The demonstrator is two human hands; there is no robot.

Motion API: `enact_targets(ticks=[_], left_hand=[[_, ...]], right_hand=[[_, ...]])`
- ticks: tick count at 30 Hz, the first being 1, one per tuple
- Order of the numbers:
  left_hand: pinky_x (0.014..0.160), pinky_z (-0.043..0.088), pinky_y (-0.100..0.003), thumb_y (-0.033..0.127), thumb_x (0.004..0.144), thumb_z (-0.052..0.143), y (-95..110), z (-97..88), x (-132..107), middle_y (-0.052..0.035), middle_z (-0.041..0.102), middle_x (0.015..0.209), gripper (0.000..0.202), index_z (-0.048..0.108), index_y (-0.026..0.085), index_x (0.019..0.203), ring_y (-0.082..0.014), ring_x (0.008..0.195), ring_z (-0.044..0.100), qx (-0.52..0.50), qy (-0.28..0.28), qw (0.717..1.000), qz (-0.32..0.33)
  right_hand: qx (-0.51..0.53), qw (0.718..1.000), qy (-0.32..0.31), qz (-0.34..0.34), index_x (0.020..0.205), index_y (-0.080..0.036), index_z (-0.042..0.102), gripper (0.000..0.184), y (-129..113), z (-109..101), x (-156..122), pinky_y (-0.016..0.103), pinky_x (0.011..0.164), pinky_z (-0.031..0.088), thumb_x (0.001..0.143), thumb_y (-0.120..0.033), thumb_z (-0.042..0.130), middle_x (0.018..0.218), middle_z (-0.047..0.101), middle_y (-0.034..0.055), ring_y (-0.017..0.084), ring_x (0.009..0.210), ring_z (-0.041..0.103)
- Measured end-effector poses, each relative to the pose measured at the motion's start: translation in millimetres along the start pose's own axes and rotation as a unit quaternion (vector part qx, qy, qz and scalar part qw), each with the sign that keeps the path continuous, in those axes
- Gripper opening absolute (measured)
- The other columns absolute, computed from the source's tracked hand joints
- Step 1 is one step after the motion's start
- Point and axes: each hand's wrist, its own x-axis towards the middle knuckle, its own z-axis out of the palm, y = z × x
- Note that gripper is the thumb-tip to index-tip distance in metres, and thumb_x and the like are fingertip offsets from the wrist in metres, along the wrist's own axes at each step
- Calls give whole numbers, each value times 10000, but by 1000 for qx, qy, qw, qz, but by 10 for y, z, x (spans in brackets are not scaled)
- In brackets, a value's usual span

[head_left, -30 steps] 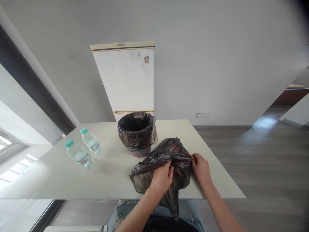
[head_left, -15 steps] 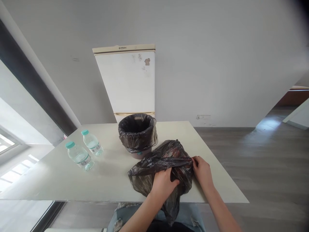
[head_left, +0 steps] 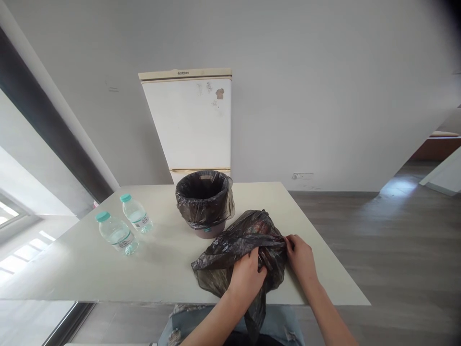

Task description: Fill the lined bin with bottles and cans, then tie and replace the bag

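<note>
A crumpled dark plastic bag [head_left: 245, 240] with something bulky inside lies on the white table [head_left: 108, 269] near its front edge, one end hanging over the edge. My left hand [head_left: 247, 278] grips the bag's bunched plastic at the front. My right hand [head_left: 300, 257] pinches the bag's right side. Behind the bag stands a small bin [head_left: 204, 202] lined with a dark bag, its top open.
Two water bottles with teal caps stand on the table's left: the nearer one [head_left: 115, 233] and the farther one [head_left: 136, 213]. A white fridge [head_left: 190, 125] stands against the wall behind the table. Grey wooden floor [head_left: 378, 240] lies to the right.
My left hand has shifted slightly lower and to the right on the bag, bunching the plastic tighter. My right hand stays on the bag's right side.
</note>
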Motion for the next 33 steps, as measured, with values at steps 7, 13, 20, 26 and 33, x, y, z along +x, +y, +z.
enact_targets(ticks=[7,13,20,26,33], left_hand=[[1001,580,-450,210,794,646,108,-625,-371,-123,647,1320,583,570,275,1369,-330,1173,666,3,16,999,47],[1036,577,-408,196,766,664,238,-1310,-775,-123,590,1382,571,592,307,1321,-318,1267,622,-2,22,984,175],[907,637,-454,150,777,740,-43,-2027,-964,-122,609,1284,491,598,268,1232,-296,1163,664,32,333,919,210],[1036,545,-503,250,806,778,-821,-2363,-647,-128,634,1265,395,659,197,1178,-305,1213,622,145,483,858,101],[964,576,-437,376,860,718,-1824,-2132,-269,-114,669,1241,348,704,203,1162,-284,1168,655,89,452,887,-42]], right_hand=[[-13,1000,1,2,808,-225,638,361,108,51,-6,351,697,409,993,-450,425,836,716,107,253,730,645],[-14,1000,-14,9,804,-224,655,388,115,56,20,372,703,422,970,-483,418,861,746,124,276,742,668],[-26,1000,-5,13,819,-222,656,405,103,50,21,378,715,429,977,-494,402,859,750,129,282,730,670],[-27,1000,-10,7,835,-217,671,421,144,70,21,374,718,431,987,-502,402,879,756,126,293,758,682],[-36,999,-27,21,839,-221,664,407,161,73,25,370,733,439,981,-486,390,917,765,125,296,788,693]])
